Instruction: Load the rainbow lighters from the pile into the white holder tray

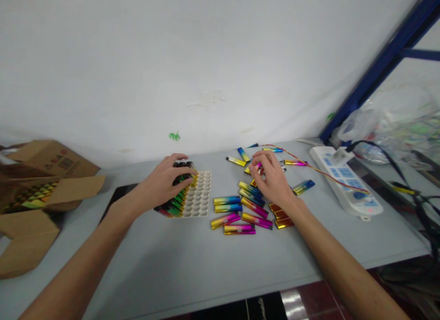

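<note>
A white tray (202, 191) with rows of round holes lies on the table, its left part filled with upright lighters (178, 198) with black tops and green-yellow bodies. Over the far end of these rows is my left hand (171, 175), thumb and fingers apart around the lighter tops. My right hand (271, 175) is above a scatter of shiny lighters, fingers curled in a pinch at a pink-and-yellow lighter (258, 166) that they partly cover. Loose yellow-blue lighters (227, 204) and yellow-pink lighters (239, 229) lie between the tray and my right hand.
Open cardboard boxes (65, 159) stand at the left, one holding more lighters (32, 196). A white power strip (347, 182) with a plug and black cable lies at the right, a thin red-yellow cord crossing it. Plastic bags (364, 127) sit behind a blue metal post (374, 72).
</note>
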`<state>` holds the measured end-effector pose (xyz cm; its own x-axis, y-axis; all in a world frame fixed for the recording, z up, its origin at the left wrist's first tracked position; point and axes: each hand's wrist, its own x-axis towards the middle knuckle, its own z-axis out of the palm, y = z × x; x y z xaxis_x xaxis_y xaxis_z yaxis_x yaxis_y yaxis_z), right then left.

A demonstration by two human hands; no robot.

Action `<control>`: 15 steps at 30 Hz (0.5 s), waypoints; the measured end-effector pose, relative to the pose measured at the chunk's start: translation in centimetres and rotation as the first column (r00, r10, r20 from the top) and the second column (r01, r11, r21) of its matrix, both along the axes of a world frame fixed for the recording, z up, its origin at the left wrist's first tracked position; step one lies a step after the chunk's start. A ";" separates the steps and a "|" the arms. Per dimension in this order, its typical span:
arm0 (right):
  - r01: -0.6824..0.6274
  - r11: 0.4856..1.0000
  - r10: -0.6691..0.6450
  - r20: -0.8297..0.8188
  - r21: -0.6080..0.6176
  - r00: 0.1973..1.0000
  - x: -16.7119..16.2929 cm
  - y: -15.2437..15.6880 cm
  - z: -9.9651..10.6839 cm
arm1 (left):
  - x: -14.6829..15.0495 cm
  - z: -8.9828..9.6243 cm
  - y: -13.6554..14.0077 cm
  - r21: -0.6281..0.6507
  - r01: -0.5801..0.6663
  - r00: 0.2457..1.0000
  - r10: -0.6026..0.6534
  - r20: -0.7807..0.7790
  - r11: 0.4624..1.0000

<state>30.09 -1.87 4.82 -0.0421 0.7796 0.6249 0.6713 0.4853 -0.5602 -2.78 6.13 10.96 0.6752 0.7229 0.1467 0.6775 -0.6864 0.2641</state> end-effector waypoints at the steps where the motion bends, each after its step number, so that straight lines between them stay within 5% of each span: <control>1: 0.000 1.000 0.000 0.003 -0.001 1.000 0.0 0.0 0.1 | 0.0 0.0 -0.2 -0.005 -0.011 1.000 0.011 0.020 1.000; 9: -0.055 0.998 0.054 0.050 0.031 0.997 0.0 0.3 -0.5 | -0.4 -0.5 -0.4 -0.073 -0.220 0.913 0.232 0.336 0.973; 11: -0.065 0.998 0.064 0.049 0.017 0.997 -0.1 0.4 -0.7 | -0.7 -1.5 -0.1 -0.213 -0.270 0.806 0.342 0.483 0.939; 15: -0.068 0.997 0.070 0.063 -0.039 0.996 -0.3 0.4 -1.1 | -1.0 -3.8 -0.1 -0.580 -0.202 0.446 0.601 0.663 0.790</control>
<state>29.83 -1.43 3.72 -0.1359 0.7959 0.5899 0.6720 0.5116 -0.5354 -3.76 6.04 7.17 0.0276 0.9948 0.0983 0.2102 -0.1019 0.9723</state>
